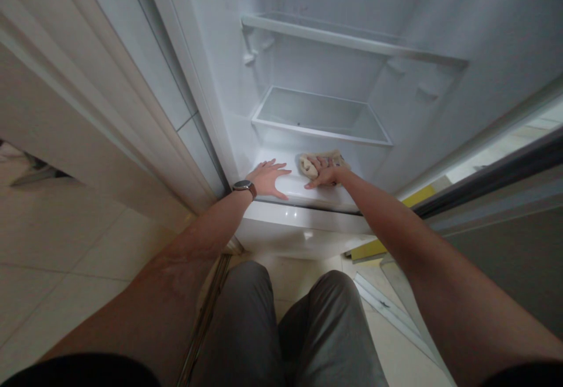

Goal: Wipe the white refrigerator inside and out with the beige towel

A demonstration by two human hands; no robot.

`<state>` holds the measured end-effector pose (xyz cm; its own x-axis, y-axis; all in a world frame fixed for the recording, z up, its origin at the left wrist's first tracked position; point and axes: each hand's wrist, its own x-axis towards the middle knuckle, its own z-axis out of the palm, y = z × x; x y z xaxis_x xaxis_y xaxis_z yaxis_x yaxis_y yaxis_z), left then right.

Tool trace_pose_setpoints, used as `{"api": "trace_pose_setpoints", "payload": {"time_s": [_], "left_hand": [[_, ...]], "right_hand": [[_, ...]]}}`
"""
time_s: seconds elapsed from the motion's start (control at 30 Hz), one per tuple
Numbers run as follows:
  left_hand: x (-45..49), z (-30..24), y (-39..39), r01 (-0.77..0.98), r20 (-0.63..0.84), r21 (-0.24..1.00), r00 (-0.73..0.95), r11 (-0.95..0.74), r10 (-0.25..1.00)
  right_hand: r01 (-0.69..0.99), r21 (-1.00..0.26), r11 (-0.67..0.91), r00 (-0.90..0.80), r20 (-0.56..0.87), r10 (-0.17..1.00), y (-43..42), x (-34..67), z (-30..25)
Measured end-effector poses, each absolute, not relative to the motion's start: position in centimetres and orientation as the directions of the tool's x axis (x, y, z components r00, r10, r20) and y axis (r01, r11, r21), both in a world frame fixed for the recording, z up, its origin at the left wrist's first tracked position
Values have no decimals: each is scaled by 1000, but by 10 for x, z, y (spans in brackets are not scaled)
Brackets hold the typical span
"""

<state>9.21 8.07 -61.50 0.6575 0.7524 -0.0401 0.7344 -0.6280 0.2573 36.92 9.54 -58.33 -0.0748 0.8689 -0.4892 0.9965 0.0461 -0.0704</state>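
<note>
A white refrigerator interior (308, 0) stands open in front of me. On its floor, toward the right, my right hand (323, 175) presses on a crumpled beige cloth (308, 167), fingers over it and thumb at its near side. To the left, my left hand (269, 179) rests on the white front part of the fridge floor (299, 187) with its fingers spread and nothing in them. A dark-faced watch (243, 186) is on the left wrist.
A glass shelf (316, 135) with a white frame sits just above the hands, and another shelf (352, 41) is higher up. The fridge door (497, 199) hangs open at the right. A white-edged panel (396, 311) lies on the tiled floor beside my right knee, near a yellow object (368, 250).
</note>
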Motion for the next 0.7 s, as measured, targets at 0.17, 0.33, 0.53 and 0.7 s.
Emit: {"api": "trace_pose_setpoints", "payload": {"time_s": [0.17, 0.33, 0.53, 0.7], "left_hand": [[92, -615, 81, 729, -33, 255, 663, -635, 748], [92, -614, 81, 726, -30, 253, 666, -639, 745], [92, -614, 81, 725, -34, 254, 668, -640, 743], [91, -614, 82, 723, -32, 254, 670, -643, 741]], "right_hand": [[996, -80, 45, -79, -488, 869, 97, 370, -585], [995, -89, 44, -82, -491, 867, 96, 370, -585], [996, -82, 47, -82, -495, 865, 99, 371, -586], [996, -81, 46, -79, -478, 875, 99, 372, -587]]}}
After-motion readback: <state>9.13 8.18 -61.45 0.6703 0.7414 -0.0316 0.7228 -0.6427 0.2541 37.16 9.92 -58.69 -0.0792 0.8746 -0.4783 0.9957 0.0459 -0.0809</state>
